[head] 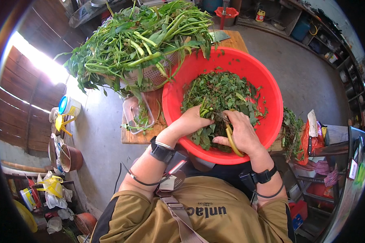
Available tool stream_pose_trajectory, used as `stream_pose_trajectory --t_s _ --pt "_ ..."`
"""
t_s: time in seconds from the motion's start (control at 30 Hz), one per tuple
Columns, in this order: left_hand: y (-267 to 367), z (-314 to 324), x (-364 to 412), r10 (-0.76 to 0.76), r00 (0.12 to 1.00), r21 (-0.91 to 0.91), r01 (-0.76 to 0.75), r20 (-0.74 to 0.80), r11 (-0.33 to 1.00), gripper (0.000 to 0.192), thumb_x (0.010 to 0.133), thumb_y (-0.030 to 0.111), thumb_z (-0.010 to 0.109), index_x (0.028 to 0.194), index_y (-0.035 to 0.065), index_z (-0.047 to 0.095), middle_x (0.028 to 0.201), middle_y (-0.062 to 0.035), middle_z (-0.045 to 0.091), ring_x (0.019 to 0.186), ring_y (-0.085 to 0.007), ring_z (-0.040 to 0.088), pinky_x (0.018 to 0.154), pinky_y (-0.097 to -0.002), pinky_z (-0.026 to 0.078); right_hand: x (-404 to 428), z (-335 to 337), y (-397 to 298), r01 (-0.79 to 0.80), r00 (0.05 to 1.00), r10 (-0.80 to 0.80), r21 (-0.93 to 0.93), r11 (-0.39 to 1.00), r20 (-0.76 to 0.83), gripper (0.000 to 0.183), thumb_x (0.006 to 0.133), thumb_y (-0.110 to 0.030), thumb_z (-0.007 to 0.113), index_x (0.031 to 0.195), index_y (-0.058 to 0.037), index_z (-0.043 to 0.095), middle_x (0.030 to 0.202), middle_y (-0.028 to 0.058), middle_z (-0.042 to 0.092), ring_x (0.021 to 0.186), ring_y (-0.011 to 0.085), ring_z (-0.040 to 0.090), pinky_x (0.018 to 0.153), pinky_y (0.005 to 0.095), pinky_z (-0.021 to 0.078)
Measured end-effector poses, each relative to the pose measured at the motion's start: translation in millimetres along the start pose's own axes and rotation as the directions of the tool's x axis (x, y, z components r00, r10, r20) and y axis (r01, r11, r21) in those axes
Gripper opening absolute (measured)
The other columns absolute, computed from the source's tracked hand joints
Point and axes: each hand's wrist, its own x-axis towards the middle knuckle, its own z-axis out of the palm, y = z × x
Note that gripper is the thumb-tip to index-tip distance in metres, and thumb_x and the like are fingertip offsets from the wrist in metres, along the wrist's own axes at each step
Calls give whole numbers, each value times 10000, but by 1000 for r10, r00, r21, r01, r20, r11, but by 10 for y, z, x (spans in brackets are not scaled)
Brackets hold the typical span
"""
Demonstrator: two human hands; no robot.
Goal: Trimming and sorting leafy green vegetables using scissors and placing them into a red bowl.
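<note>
A large red plastic basin (269,91) stands before me, holding a heap of chopped green leaves (225,88). Over its near left part, my left hand (194,120) grips a bunch of leafy stems (204,110), with the cut ends pointing up. My right hand (240,130) holds scissors with yellow handles (231,138); the blades lie against the greens beside my left hand and are partly hidden by leaves. Behind the basin on the left, a perforated basket (152,76) is piled high with long leafy stems (146,39).
Under the basin is a wooden table (137,138). On it, left of the basin, lies a clear plastic tray (133,121) with leafy scraps. More stems (292,130) lie at the basin's right. Farther right, a cleaver (312,124) rests by a red plastic bag (304,145).
</note>
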Motion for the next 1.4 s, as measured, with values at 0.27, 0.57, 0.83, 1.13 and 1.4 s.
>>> stream_pose_trajectory --t_s 0.27,0.57,0.83,1.13,1.4 --pt "36 -6 4 -75 996 242 83 -43 967 368 753 73 612 1109 8 546 1006 -141 635 950 -197 585 840 -319 445 1 -36 -14 25 997 -35 -147 989 -63 594 607 -455 754 1000 -47 577 869 131 575 834 325 545 770 401 415" --pt "-114 -13 55 79 987 254 -41 -140 966 346 739 78 609 1072 6 547 922 -137 639 877 -217 603 809 -324 458 -23 27 8 -43 998 38 -120 992 -46 385 694 -345 727 925 -61 608 679 136 613 642 330 596 539 371 475" --pt "-32 -75 47 64 975 85 -47 -215 995 367 757 67 606 1111 8 532 983 -94 629 898 -137 578 803 -280 455 59 56 129 -145 942 220 283 948 -253 349 738 -304 723 931 -33 615 594 137 580 553 287 599 522 324 472" --pt "87 -103 -73 -37 996 -250 15 -83 968 339 772 55 584 1106 3 558 1018 -58 613 906 -135 554 824 -276 438 23 -3 8 -29 999 29 -2 1000 26 692 632 -421 757 1148 -27 516 1043 174 536 993 347 496 881 401 375" --pt "28 -69 -13 -53 991 -101 65 122 993 355 743 59 590 1086 -28 567 1005 -84 615 912 -149 550 839 -283 428 4 1 29 2 999 -3 24 1000 40 749 618 -476 747 1165 -26 504 1038 166 529 988 352 491 892 403 365"
